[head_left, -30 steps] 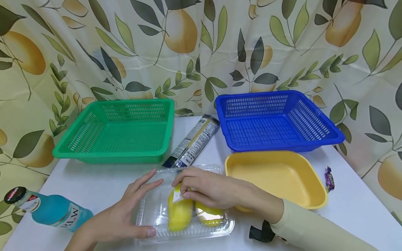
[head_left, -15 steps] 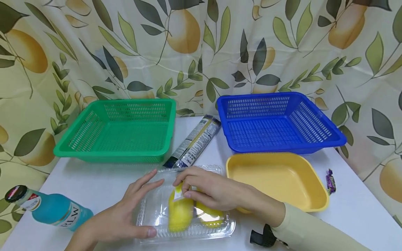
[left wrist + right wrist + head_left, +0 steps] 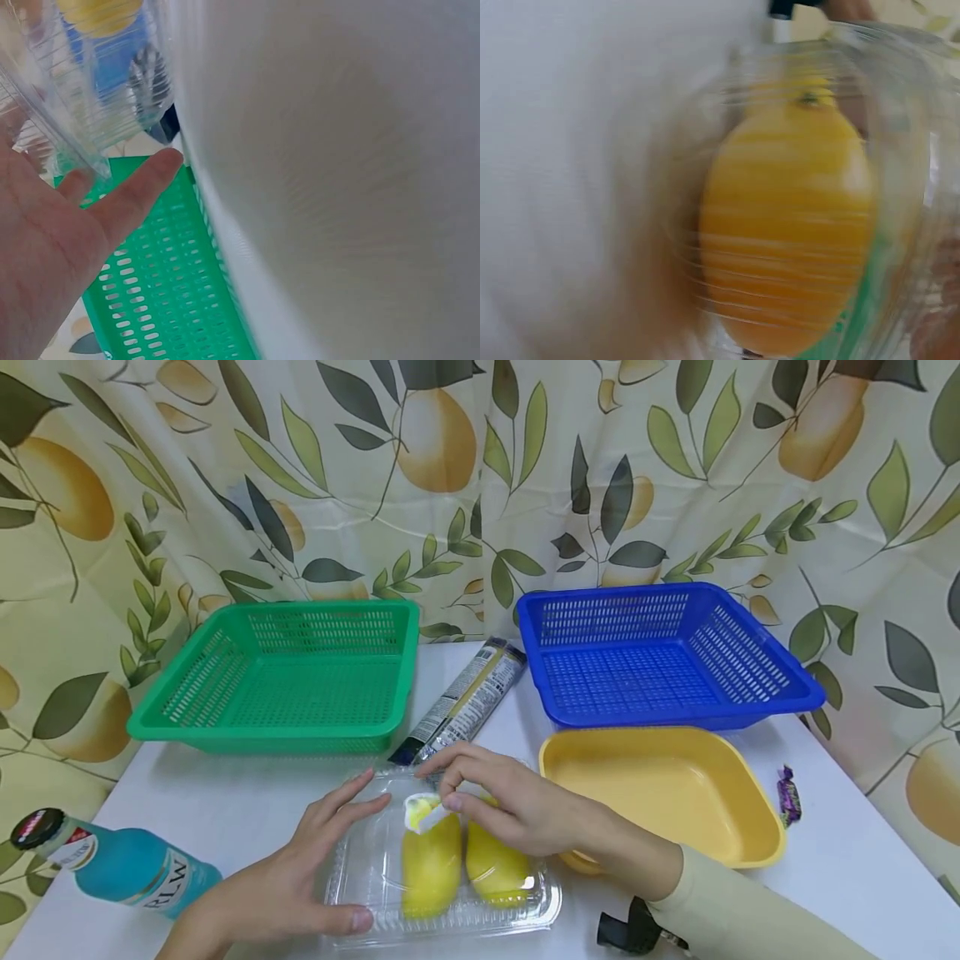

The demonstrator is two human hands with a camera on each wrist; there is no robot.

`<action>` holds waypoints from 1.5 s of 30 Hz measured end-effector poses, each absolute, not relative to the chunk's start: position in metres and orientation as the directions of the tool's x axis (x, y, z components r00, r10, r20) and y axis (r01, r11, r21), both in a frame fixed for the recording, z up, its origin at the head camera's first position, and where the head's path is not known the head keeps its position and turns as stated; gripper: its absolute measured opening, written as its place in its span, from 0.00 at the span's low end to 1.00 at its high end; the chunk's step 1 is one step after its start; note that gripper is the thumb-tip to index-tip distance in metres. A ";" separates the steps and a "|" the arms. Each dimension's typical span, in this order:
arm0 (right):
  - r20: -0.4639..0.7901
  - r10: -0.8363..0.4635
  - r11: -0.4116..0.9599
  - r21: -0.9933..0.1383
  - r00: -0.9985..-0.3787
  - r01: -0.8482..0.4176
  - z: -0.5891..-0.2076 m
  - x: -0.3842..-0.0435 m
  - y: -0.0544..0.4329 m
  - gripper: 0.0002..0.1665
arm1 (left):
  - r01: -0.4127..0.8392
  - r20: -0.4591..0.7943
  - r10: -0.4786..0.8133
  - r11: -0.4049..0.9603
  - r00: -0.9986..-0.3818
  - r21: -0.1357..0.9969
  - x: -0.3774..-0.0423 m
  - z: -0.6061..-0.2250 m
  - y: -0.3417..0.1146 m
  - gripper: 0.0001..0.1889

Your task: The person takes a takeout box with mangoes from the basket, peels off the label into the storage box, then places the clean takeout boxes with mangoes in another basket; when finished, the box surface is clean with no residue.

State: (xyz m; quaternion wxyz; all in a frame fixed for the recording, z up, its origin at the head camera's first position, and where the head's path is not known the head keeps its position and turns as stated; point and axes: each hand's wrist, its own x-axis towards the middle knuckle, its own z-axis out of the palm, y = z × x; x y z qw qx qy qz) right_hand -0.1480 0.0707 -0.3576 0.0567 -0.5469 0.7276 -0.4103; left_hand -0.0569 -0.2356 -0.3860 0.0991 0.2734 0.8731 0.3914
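A clear plastic clamshell container (image 3: 367,868) with two yellow fruits (image 3: 431,868) inside lies at the front of the table. My left hand (image 3: 288,868) rests at its left side, fingers spread, thumb near the front rim. Above the left fruit, my right hand (image 3: 510,802) pinches a white sticker (image 3: 432,818) between thumb and finger. A pale patch (image 3: 413,810) shows on the lid beside the pinched end. In the right wrist view, one fruit (image 3: 787,225) is seen large through the ribbed plastic wall, blurred.
A green basket (image 3: 262,735) stands back left, a blue basket (image 3: 675,714) back right, a yellow tub (image 3: 660,852) before it. A dark printed packet (image 3: 465,697) lies between the baskets. A blue bottle (image 3: 142,868) lies left; a purple wrapped candy (image 3: 788,797) lies far right.
My right fingers have lifted slightly and moved right, pulling the sticker's end away from the lid above the left fruit and showing a pale patch. My left hand stays in place.
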 end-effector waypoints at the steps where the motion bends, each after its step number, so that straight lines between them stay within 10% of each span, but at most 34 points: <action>1: 0.358 -0.833 0.067 -0.692 -0.422 -0.719 -0.357 -0.148 0.071 0.07 | 0.400 0.040 0.554 0.548 -0.832 0.735 -0.057 -0.386 -0.236 0.53; 45: 0.454 -0.631 0.318 -0.588 -0.629 -0.743 -0.339 -0.147 0.207 0.23 | 0.318 -0.035 0.483 0.627 -0.875 0.712 -0.050 -0.383 -0.237 0.54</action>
